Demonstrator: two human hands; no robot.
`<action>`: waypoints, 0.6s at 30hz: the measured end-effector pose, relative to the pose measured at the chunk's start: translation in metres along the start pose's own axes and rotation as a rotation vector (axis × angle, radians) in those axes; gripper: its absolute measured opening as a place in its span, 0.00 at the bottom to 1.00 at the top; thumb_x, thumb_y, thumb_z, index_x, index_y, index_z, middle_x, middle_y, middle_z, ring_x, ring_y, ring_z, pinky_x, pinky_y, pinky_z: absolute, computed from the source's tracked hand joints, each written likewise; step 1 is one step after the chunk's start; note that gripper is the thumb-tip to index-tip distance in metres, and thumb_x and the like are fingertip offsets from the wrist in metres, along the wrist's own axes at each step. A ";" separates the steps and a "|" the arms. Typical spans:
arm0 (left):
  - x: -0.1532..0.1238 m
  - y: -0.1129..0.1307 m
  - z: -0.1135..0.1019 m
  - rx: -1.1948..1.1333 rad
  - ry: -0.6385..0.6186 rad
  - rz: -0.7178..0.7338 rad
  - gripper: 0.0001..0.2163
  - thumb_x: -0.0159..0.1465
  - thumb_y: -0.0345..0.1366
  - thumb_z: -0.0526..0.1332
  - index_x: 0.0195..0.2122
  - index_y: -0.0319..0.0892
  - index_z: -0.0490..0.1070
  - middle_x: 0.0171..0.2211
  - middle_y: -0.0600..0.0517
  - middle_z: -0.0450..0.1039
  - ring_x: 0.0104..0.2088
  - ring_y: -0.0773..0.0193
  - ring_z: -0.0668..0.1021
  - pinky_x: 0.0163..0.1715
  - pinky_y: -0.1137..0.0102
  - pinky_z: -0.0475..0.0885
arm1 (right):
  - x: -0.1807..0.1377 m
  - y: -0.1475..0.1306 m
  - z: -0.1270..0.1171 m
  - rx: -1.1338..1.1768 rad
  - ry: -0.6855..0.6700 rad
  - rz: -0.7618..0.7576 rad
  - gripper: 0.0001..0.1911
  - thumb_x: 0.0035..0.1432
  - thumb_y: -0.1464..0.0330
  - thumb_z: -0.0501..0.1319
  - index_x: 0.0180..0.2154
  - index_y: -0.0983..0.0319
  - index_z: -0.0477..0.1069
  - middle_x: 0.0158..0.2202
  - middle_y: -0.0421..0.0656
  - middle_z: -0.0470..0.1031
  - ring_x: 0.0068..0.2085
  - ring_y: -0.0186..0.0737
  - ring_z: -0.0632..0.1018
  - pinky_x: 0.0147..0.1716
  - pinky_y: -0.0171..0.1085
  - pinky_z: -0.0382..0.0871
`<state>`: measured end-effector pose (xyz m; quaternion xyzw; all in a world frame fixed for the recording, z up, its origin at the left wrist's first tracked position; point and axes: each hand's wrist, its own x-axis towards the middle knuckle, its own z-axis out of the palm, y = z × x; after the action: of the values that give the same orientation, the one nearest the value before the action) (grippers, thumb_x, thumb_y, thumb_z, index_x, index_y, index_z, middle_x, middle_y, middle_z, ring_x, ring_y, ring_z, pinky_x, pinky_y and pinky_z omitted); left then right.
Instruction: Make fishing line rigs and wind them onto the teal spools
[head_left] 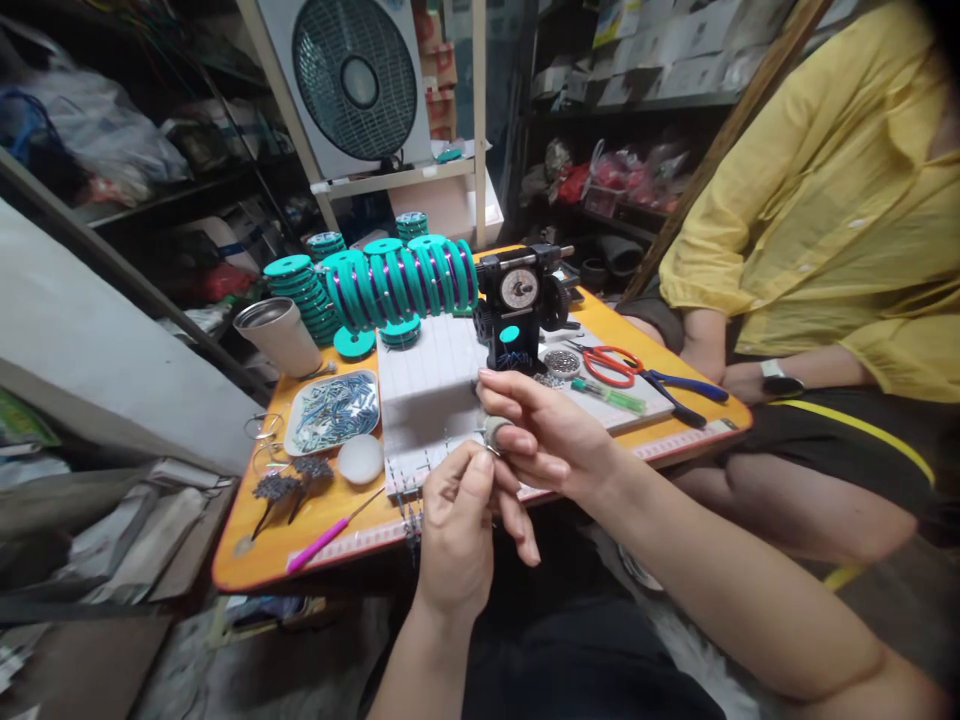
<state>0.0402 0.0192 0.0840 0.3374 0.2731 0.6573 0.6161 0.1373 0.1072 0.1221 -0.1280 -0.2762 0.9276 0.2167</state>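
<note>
My left hand is closed in a pinch, its thumb and forefinger pressed on something small and shiny that I cannot make out. Touching it is my right hand, with fingers curled and a grey wrap on one finger; whatever its fingertips hold is too small to tell. Thin strands with dark beads hang beside my left hand over the table's front edge. Beyond the hands stands a black hand-cranked winder with a dial. A row of teal spools sits along its left side.
The orange table holds a dish of small metallic pieces, a white round lid, a tumbler, a pink-handled awl, red-handled scissors and blue-handled pliers. A person in yellow sits at right.
</note>
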 end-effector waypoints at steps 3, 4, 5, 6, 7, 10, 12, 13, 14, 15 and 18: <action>-0.003 0.001 0.001 -0.033 0.014 -0.034 0.14 0.65 0.41 0.57 0.25 0.38 0.68 0.13 0.58 0.65 0.10 0.71 0.70 0.10 0.81 0.63 | 0.003 0.003 -0.001 0.005 0.036 -0.014 0.22 0.66 0.62 0.47 0.21 0.62 0.53 0.12 0.35 0.64 0.06 0.26 0.58 0.04 0.24 0.51; -0.005 0.001 0.001 -0.043 0.032 -0.058 0.14 0.65 0.41 0.57 0.25 0.38 0.68 0.13 0.58 0.64 0.10 0.71 0.70 0.10 0.81 0.63 | 0.003 0.003 -0.002 0.006 0.043 -0.018 0.21 0.66 0.62 0.48 0.21 0.62 0.54 0.12 0.35 0.64 0.06 0.26 0.58 0.04 0.24 0.50; -0.007 0.002 0.002 -0.052 0.055 -0.087 0.14 0.65 0.40 0.56 0.26 0.38 0.68 0.13 0.58 0.64 0.10 0.72 0.70 0.10 0.81 0.63 | 0.004 0.004 -0.003 0.007 0.046 -0.020 0.21 0.66 0.62 0.48 0.21 0.62 0.54 0.12 0.35 0.64 0.06 0.26 0.58 0.04 0.24 0.50; -0.009 0.002 0.003 -0.062 0.076 -0.120 0.13 0.65 0.40 0.56 0.26 0.38 0.68 0.13 0.58 0.64 0.10 0.72 0.70 0.11 0.81 0.63 | 0.004 0.004 -0.005 0.009 0.048 -0.025 0.21 0.66 0.62 0.48 0.21 0.62 0.54 0.12 0.35 0.64 0.06 0.26 0.58 0.04 0.23 0.50; -0.011 0.002 0.003 -0.071 0.093 -0.149 0.13 0.65 0.39 0.56 0.26 0.38 0.68 0.14 0.58 0.64 0.10 0.72 0.71 0.11 0.81 0.63 | 0.004 0.004 -0.006 0.011 0.050 -0.030 0.21 0.66 0.63 0.48 0.21 0.62 0.54 0.12 0.35 0.63 0.06 0.26 0.58 0.04 0.23 0.50; -0.018 0.000 0.005 -0.085 0.121 -0.204 0.13 0.66 0.39 0.56 0.26 0.37 0.68 0.14 0.58 0.65 0.11 0.71 0.72 0.12 0.81 0.64 | 0.003 0.004 -0.010 0.002 0.059 -0.049 0.21 0.66 0.63 0.48 0.21 0.62 0.54 0.12 0.35 0.63 0.06 0.25 0.57 0.04 0.22 0.49; -0.023 -0.002 0.005 -0.092 0.138 -0.230 0.14 0.67 0.38 0.54 0.27 0.37 0.68 0.14 0.58 0.65 0.12 0.70 0.73 0.13 0.81 0.64 | 0.002 0.003 -0.011 -0.007 0.063 -0.053 0.21 0.67 0.63 0.48 0.21 0.63 0.55 0.12 0.35 0.63 0.06 0.24 0.57 0.04 0.22 0.49; -0.025 -0.004 0.005 -0.099 0.144 -0.242 0.14 0.67 0.38 0.53 0.27 0.37 0.68 0.14 0.57 0.65 0.12 0.70 0.74 0.13 0.81 0.64 | 0.002 0.003 -0.011 -0.011 0.062 -0.053 0.21 0.67 0.63 0.48 0.21 0.63 0.55 0.12 0.35 0.63 0.06 0.24 0.56 0.04 0.22 0.49; -0.026 -0.005 0.005 -0.110 0.144 -0.251 0.14 0.68 0.37 0.52 0.27 0.37 0.67 0.14 0.57 0.65 0.12 0.69 0.74 0.12 0.81 0.64 | 0.002 0.003 -0.012 -0.013 0.060 -0.052 0.21 0.67 0.63 0.48 0.21 0.63 0.56 0.12 0.35 0.63 0.06 0.24 0.56 0.04 0.22 0.49; -0.028 -0.006 0.005 -0.124 0.142 -0.256 0.14 0.68 0.37 0.51 0.28 0.37 0.67 0.14 0.57 0.66 0.12 0.69 0.74 0.12 0.81 0.64 | 0.002 0.003 -0.012 -0.015 0.058 -0.052 0.21 0.67 0.63 0.48 0.21 0.63 0.56 0.12 0.35 0.63 0.06 0.24 0.56 0.04 0.22 0.48; -0.032 -0.006 0.006 -0.165 0.126 -0.262 0.15 0.70 0.38 0.47 0.30 0.38 0.67 0.14 0.56 0.67 0.13 0.67 0.75 0.12 0.81 0.65 | 0.002 0.003 -0.012 -0.026 0.049 -0.053 0.21 0.67 0.63 0.48 0.22 0.63 0.56 0.12 0.35 0.63 0.07 0.24 0.57 0.04 0.22 0.48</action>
<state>0.0491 -0.0124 0.0799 0.2056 0.2979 0.6114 0.7037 0.1387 0.1114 0.1099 -0.1458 -0.2861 0.9144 0.2463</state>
